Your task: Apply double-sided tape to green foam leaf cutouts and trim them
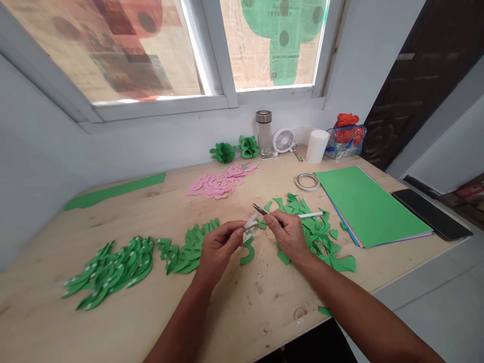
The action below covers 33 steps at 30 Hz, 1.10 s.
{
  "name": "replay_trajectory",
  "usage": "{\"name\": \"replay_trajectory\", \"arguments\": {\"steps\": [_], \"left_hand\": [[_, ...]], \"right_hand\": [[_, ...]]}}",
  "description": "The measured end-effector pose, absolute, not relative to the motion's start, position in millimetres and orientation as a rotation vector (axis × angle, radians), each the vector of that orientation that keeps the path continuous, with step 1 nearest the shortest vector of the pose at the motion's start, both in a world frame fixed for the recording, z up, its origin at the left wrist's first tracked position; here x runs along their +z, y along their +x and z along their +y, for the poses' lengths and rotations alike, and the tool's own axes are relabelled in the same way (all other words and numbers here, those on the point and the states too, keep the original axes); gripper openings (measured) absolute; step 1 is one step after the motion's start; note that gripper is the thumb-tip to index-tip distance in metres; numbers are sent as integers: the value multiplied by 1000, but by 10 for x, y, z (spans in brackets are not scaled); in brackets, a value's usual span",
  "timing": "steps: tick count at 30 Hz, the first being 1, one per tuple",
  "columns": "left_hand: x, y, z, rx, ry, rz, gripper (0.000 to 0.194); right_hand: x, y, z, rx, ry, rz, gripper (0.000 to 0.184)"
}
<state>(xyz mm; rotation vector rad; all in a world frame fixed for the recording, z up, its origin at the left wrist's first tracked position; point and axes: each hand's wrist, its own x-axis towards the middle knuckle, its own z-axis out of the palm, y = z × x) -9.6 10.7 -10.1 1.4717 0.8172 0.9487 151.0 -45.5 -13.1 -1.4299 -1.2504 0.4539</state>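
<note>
My left hand (pixel 222 246) is closed on a narrow roll of white tape (pixel 250 233), from which a short strip stands pulled up. Closed around a pair of dark scissors (pixel 260 208), my right hand (pixel 289 234) is just right of the tape, the blade tips pointing up and left. The strip's free end reaches close to my right fingers; whether they pinch it I cannot tell. Below the roll lies a curved green paper piece (pixel 247 253). Folded green pieces (pixel 191 249) are heaped beside my left hand, and green scraps (pixel 317 234) lie around my right.
Farther left is a pile of green pieces with white patches (pixel 113 267). Pink cutouts (pixel 223 182) lie behind my hands. A second tape roll (pixel 307 182), green sheets (pixel 372 206) and a phone (pixel 431 214) are to the right. A bottle (pixel 264 136) and small fan (pixel 283 141) stand by the wall.
</note>
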Motion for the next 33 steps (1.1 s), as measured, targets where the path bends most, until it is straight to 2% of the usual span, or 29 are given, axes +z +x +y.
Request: {"name": "replay_trajectory", "arguments": {"steps": [33], "left_hand": [[-72, -104, 92, 979, 1457, 795, 15]], "right_hand": [[-108, 1511, -473, 455, -1407, -1283, 39]]}}
